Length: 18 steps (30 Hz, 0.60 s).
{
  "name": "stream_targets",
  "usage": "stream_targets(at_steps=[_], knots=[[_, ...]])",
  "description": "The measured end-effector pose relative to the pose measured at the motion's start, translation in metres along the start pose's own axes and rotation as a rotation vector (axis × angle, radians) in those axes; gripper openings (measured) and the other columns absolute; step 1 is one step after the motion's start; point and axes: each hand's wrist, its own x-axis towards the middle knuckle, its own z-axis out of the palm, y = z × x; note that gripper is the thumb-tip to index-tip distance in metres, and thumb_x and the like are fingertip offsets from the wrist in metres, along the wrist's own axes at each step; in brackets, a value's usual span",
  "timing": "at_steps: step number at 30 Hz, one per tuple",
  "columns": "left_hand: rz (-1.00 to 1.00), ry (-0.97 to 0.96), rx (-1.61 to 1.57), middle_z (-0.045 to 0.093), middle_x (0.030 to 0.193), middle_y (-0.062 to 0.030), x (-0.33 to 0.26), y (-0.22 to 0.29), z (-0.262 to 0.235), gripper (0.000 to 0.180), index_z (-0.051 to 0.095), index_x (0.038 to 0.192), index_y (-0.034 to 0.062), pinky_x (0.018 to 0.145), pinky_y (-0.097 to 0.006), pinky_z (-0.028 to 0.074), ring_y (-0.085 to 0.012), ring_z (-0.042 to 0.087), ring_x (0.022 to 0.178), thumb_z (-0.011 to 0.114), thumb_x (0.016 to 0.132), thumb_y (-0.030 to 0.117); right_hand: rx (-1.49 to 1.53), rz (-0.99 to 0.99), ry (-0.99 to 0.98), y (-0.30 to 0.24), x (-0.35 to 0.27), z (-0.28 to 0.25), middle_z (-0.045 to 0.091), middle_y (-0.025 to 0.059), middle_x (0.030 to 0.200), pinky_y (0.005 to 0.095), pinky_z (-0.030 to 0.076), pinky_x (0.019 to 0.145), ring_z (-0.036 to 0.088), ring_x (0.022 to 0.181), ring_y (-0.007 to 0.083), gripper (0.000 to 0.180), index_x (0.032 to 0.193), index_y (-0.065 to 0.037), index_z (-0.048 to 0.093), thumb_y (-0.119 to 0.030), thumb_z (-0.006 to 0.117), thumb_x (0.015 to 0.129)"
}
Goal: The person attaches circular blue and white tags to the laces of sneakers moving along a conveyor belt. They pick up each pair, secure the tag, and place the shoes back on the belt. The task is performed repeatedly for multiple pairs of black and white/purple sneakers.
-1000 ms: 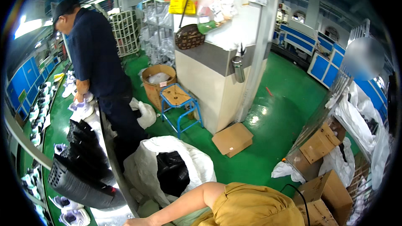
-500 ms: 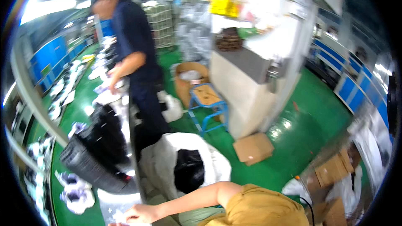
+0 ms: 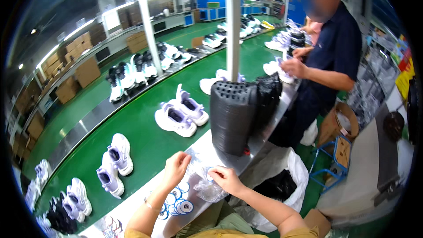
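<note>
Belt: green conveyor (image 3: 145, 132) carrying pairs of white shoes (image 3: 180, 114).
Basket: black, upended (image 3: 232, 117), just beyond the hands.
Bag: clear plastic (image 3: 206, 185), on the metal ledge (image 3: 207, 147).
Left hand (image 3: 176, 167): fingers pinching the bag's edge.
Right hand (image 3: 224, 180): curled, gripping the bag.

Brightly lit from overhead strip lights (image 3: 94, 20) far left, with glare streaking the green conveyor belt (image 3: 145, 128). Strongly bent by fisheye toward a black rim. Sharp centrally, soft at edges; shadows faint and short.

Sneakers (image 3: 176, 117), black basket (image 3: 232, 117), co-worker (image 3: 332, 57)
</note>
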Motion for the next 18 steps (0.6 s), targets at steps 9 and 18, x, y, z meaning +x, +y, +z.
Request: stream_targets(at_steps=[9,18], knots=[[0.138,0.232,0.664,0.060,0.078,-0.0164,0.131,-0.025,0.028,0.026,0.059,0.095,0.0043,0.071,-0.041,0.045,-0.0330,0.058,0.080,0.057,0.081,0.025,0.026,0.008,-0.003,0.006,0.013,-0.006,0.059,0.0009,0.067,0.0204,0.039,0.053,0.048,0.060,0.0028,0.011,0.085,0.002,0.062,-0.009,0.059,0.082],[-0.118,0.071,0.762,0.064,0.074,-0.0118,0.200,-0.040,0.069,0.040,0.059,0.089,0.0101,0.060,-0.043,0.046,-0.0279,0.063,0.070,0.056,0.076,0.048,-0.003,0.052,-0.007,0.031,0.018,-0.016,0.059,0.0024,0.065,0.0213,0.040,0.052,0.049,0.059,0.0033,0.013,0.084,0.002,0.061,-0.011,0.059,0.083]])
